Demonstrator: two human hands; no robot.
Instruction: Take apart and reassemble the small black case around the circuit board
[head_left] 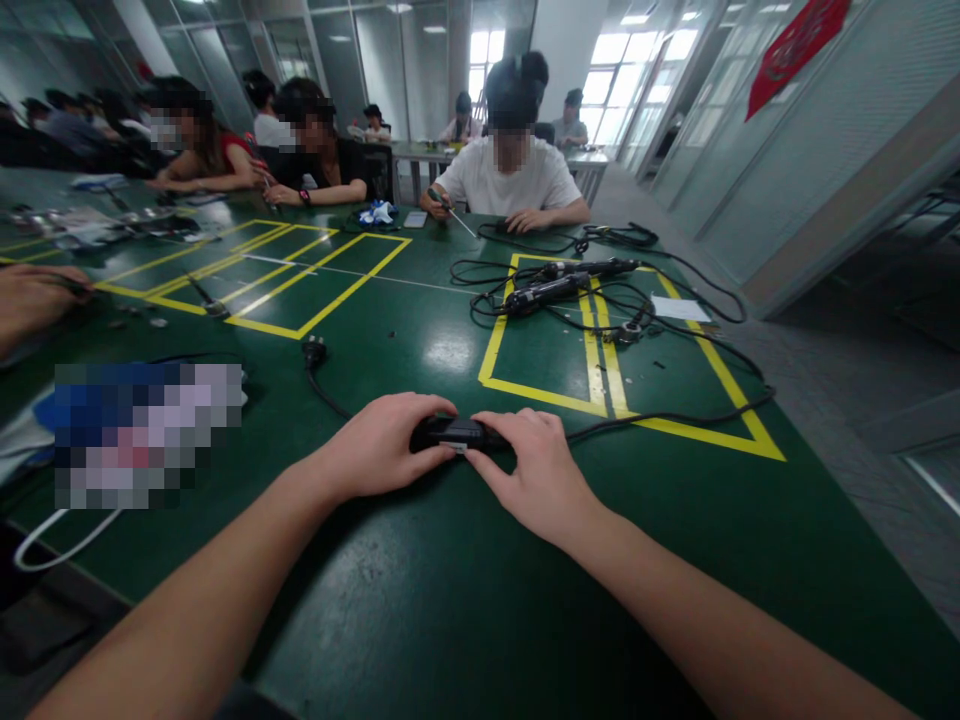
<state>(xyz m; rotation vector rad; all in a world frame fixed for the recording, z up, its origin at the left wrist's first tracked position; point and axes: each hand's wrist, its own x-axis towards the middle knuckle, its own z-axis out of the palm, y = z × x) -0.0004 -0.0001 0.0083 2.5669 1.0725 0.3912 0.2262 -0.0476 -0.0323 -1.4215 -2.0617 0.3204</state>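
Observation:
A small black device (457,434) with a grey label lies on the green table (450,590) just in front of me. My left hand (390,442) curls around its left end, fingers closed on it. My right hand (536,470) grips its right end, thumb and fingers pressed on it. A black cable (675,418) runs from the device off to the right.
Yellow tape rectangles (615,400) mark the table. Black electric screwdrivers (551,290) and tangled cables lie beyond. A black plug (313,351) sits left of centre. A white paper (679,308) lies at right. Several people sit across the table; another person's hand (34,300) rests at far left.

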